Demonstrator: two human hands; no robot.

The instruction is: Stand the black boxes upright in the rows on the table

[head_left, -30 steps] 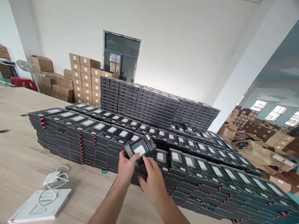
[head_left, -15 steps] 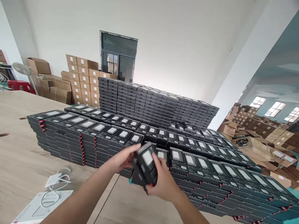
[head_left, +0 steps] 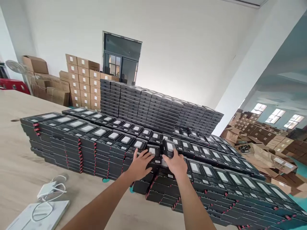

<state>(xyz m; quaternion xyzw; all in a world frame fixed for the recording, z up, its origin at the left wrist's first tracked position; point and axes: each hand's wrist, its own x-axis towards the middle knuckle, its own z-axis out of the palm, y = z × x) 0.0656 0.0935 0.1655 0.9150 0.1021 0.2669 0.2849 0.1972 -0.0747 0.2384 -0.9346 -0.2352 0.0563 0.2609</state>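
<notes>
Black boxes (head_left: 100, 140) stand in stacked rows along the wooden table's (head_left: 14, 172) far edge. Left hand (head_left: 140, 164) lies flat, fingers spread, on one box top (head_left: 153, 152); right hand (head_left: 176, 163) grips the adjacent box (head_left: 169, 147).

Both hands (head_left: 141, 164) outstretched, fingers (head_left: 146, 154) splayed
</notes>
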